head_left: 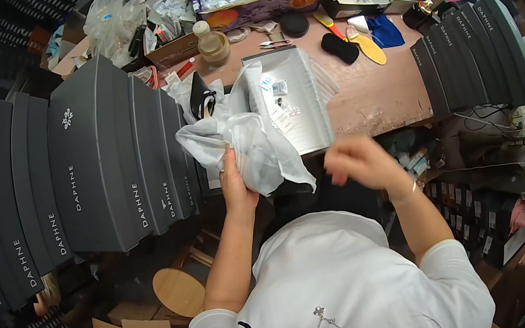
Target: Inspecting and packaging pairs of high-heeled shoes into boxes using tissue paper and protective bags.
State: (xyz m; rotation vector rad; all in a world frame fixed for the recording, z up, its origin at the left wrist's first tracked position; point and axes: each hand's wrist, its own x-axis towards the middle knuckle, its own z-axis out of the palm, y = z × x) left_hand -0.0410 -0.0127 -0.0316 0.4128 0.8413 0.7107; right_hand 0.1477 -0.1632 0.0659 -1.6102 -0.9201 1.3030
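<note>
The fingers of my left hand (237, 184) are closed around the lower part of a white tissue bundle (251, 152). The thumb lies on the near face of the paper and points away from my body; the other fingers are hidden, so their exact spacing cannot be told. The left forearm (228, 263) rises from the lower edge, inclined slightly to the right, elbow bent.

The bundle is held above the near table edge, overlapping the left side of an open box (312, 123). Its loose corner hangs toward my body. A black strapped item (200, 95) shows just beyond the bundle, among more tissue.

My right hand (359, 162) is raised near the box's lower right corner, apart from the bundle. Its fingers are bent inward and blurred; I cannot tell whether the tips meet. The right forearm (423, 215) angles up and to the left, with a thin bracelet (406, 192) at the wrist.

Inside the box, small packets (279, 88) rest on white lining. Grey boxes (90, 181) stand to the left.
</note>
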